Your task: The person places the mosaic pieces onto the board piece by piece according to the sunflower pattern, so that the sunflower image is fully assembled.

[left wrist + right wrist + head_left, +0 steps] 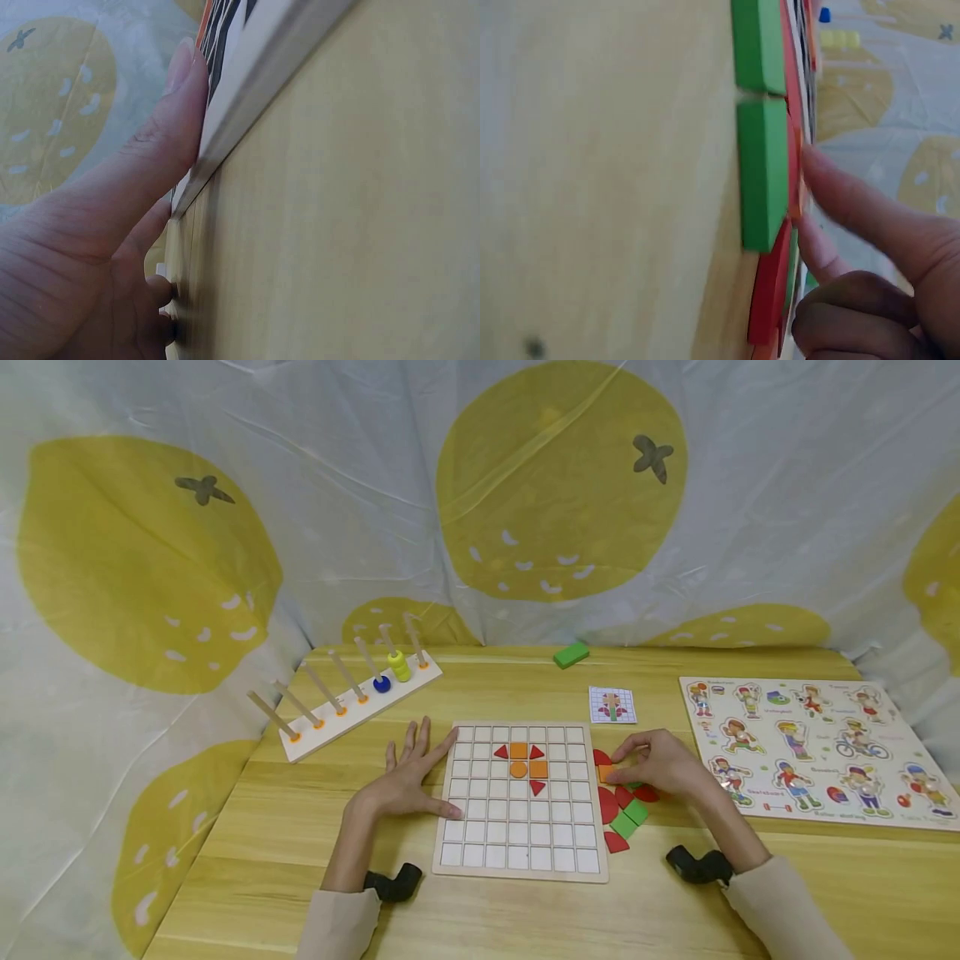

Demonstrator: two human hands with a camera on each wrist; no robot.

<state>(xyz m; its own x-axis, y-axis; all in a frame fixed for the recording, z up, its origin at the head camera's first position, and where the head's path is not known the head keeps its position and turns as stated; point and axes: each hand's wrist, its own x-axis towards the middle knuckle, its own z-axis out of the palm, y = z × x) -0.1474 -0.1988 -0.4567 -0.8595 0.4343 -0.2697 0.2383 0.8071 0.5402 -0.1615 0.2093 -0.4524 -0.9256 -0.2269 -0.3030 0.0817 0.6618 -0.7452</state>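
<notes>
A wooden grid board (495, 858) lies flat in the middle of the table. On its upper cells sit orange squares, an orange circle (518, 769) and several red triangles (537, 787). My left hand (401, 787) rests along the board's left edge, fingers spread, with the thumb (161, 135) on the frame. Right of the board, my right hand (663, 766) pinches an orange square (604, 774) between thumb and index finger, the other fingers curled in the right wrist view. Around it lie green squares (624, 825) and red curved pieces (617, 842), partly under the hand.
A small pattern card (612, 704) lies beyond the board, near a green block (572, 655). Back left stands a peg rack (360, 706) with blue and yellow-green beads. A wooden sports picture puzzle (817, 752) covers the right side. A lemon-print curtain (360, 510) hangs behind.
</notes>
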